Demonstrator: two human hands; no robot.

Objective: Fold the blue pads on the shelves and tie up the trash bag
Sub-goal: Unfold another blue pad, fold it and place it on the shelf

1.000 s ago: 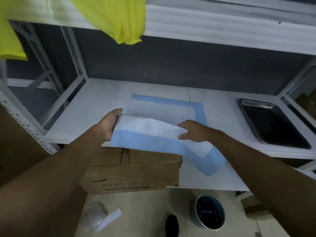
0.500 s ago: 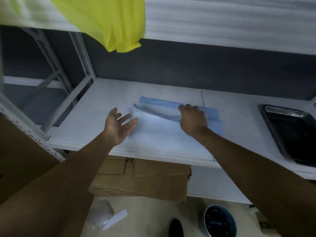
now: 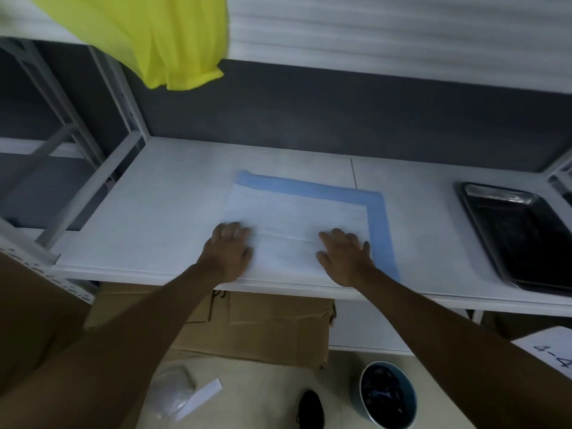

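Our left hand (image 3: 229, 249) and right hand (image 3: 345, 252) flat, fingers straight, pressing the folded blue-edged pad (image 3: 309, 209), frame centre, on our white shelf (image 3: 154, 212), gripping nothing

storeroom | white metal shelving (image 3: 130, 156) | cardboard boxes (image 3: 263, 329) underneath | steel tray (image 3: 523, 239)

Dim storage corner with white metal shelving

White shelf board (image 3: 161, 212) against a dark grey back wall (image 3: 340, 119), cardboard boxes (image 3: 266, 329) stacked underneath, beige tiled floor (image 3: 263, 397), and a yellow cloth (image 3: 148, 35) hanging off the upper shelf.
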